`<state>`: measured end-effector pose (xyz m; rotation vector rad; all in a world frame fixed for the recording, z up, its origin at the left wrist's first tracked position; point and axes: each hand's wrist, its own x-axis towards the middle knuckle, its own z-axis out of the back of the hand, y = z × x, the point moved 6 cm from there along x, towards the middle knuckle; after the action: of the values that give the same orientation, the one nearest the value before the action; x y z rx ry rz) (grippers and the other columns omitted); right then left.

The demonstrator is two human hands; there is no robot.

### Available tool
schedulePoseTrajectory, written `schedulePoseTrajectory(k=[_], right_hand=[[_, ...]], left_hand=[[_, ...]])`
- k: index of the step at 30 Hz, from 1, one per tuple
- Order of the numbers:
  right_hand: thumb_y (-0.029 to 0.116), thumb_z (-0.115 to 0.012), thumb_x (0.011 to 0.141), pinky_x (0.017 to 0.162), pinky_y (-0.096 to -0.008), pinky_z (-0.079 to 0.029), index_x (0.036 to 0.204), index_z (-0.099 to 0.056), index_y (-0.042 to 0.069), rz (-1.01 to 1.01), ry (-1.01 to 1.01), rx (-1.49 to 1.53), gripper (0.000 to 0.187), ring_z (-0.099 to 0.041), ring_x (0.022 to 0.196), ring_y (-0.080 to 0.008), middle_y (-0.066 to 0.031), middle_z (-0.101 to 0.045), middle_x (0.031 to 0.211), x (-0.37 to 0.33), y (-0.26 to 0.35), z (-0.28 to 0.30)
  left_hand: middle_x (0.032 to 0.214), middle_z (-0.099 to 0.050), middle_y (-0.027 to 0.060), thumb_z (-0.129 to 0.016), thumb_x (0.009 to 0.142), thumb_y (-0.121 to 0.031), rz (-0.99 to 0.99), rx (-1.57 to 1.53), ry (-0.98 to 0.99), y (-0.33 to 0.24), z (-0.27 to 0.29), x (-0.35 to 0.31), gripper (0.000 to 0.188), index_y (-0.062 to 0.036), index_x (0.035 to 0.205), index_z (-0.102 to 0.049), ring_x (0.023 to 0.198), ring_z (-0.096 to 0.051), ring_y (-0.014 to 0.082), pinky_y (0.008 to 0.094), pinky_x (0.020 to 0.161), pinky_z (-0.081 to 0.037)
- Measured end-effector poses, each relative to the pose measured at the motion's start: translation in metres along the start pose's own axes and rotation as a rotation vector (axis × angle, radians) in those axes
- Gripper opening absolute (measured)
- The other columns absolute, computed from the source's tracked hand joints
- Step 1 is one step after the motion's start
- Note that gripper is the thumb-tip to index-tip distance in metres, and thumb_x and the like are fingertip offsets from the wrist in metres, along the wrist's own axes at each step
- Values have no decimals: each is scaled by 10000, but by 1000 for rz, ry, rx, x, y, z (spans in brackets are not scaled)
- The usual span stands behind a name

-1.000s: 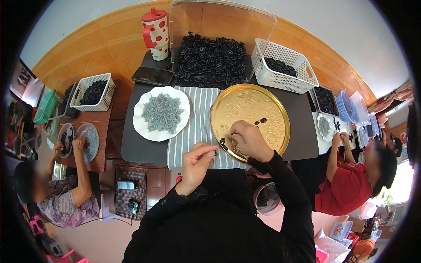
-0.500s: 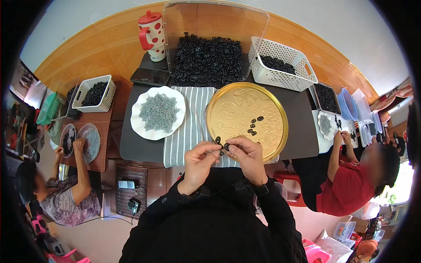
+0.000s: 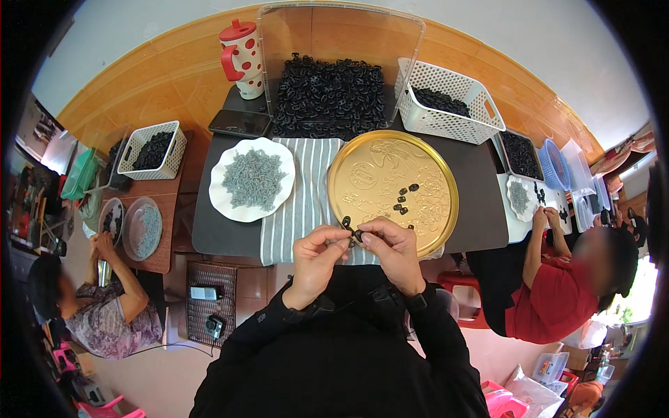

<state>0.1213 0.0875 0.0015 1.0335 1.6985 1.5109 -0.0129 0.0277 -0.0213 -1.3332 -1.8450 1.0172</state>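
Observation:
My left hand and my right hand meet over the near left rim of a round gold tray. Both are closed in a pinch on small black plastic parts; the fingers partly hide these. One black part sticks up above the left fingertips. Several loose black pieces lie on the tray's right half. Left of it, a white scalloped plate holds a heap of small grey screws. A grey-and-white striped cloth runs between plate and tray.
Behind stands a clear bin with black parts, beside a white basket, a spotted tumbler and a dark phone. One person works at the left table, another in red at the right.
My hands stay almost in place, with a slight shift of the right fingers. The person at left has drawn a hand away from the bowl of screws toward their other hand.

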Motion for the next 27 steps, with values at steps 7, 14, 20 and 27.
schedulePoseTrajectory(k=[7,14,20,27], right_hand=[[-58,-596,846,719,-218,-473,986,-643,-32,24,5,-21,150,-583,793,-85,-39,-613,863,-2,-1,-2],[-85,-600,834,707,-216,-467,984,-646,-42,85,35,-18,162,-593,779,-105,-52,-588,842,-1,-2,-6],[-101,-622,802,692,-218,-463,1051,-654,-5,111,57,-94,268,-579,776,-100,-42,-580,850,-6,2,-9],[-112,-640,777,680,-215,-456,1109,-636,10,166,14,-91,354,-571,789,-98,-42,-578,883,-12,-7,-7]], left_hand=[[892,-614,83,-581,831,107,4,-24,-7,3,1,0,181,38,974,-669,715,-579,110,220,632,-486],[868,-621,76,-578,835,103,21,-44,-19,5,1,-1,172,47,975,-660,715,-586,105,221,638,-499],[867,-632,73,-595,841,83,29,-81,-35,6,3,-3,166,41,990,-657,714,-591,101,226,650,-514],[918,-650,75,-613,851,50,103,-145,8,8,0,-4,204,31,1052,-645,752,-601,103,222,660,-516]])
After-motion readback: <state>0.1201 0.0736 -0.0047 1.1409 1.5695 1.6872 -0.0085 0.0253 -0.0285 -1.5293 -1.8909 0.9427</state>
